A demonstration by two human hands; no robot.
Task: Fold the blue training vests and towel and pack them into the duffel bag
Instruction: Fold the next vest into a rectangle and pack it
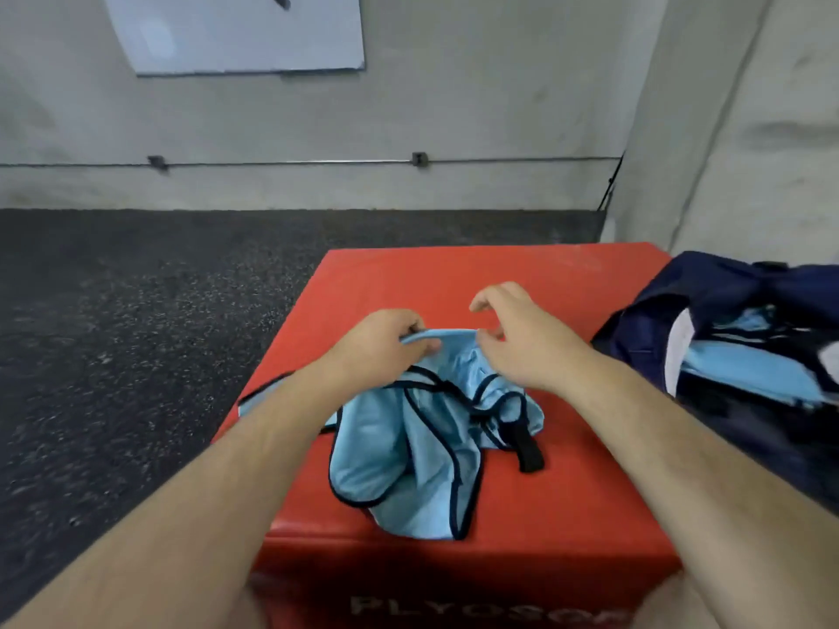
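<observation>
A light blue training vest [408, 456] with dark trim lies crumpled on top of a red plyo box [522, 283]. My left hand [386, 342] pinches the vest's upper edge and lifts it a little off the box. My right hand [513, 333] hovers at the same edge with its fingers loosely curled; whether it holds the cloth is unclear. A navy duffel bag [726, 320] lies open at the box's right side, with light blue fabric [744, 374] inside it.
The red box stands on dark speckled rubber flooring [136, 333]. A grey concrete wall [408, 106] with a thin rail runs behind, and a whiteboard [236, 29] hangs at upper left. A black strap [529, 447] lies by the vest.
</observation>
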